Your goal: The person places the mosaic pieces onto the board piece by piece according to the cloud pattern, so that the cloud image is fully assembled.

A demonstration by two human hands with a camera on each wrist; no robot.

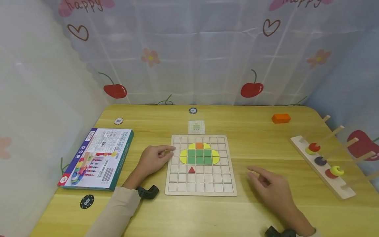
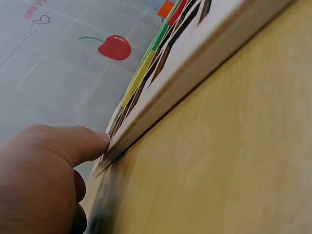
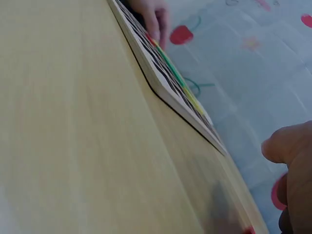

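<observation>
A square wooden grid board [image 1: 204, 187] lies in front of me. Several green squares [image 1: 199, 152] sit together in its cells, flanked by rounded yellow pieces [image 1: 215, 156]. An orange square [image 1: 199, 145] is above the green ones, and a red triangle [image 1: 191, 170] is below them to the left. My left hand [image 1: 154, 159] rests at the board's left edge, its fingertips right at the rim; the left wrist view shows a fingertip against the board. Off the board's right side, my right hand [image 1: 272, 189] is over the table with loosely bent fingers and nothing in them.
A small pattern card [image 1: 196, 127] lies behind the board. On the left is a toy box [image 1: 96, 158], with a black chip [image 1: 87, 201] in front. An orange block [image 1: 281, 118] stands back right, near a wooden peg rack [image 1: 324, 169] carrying coloured beads.
</observation>
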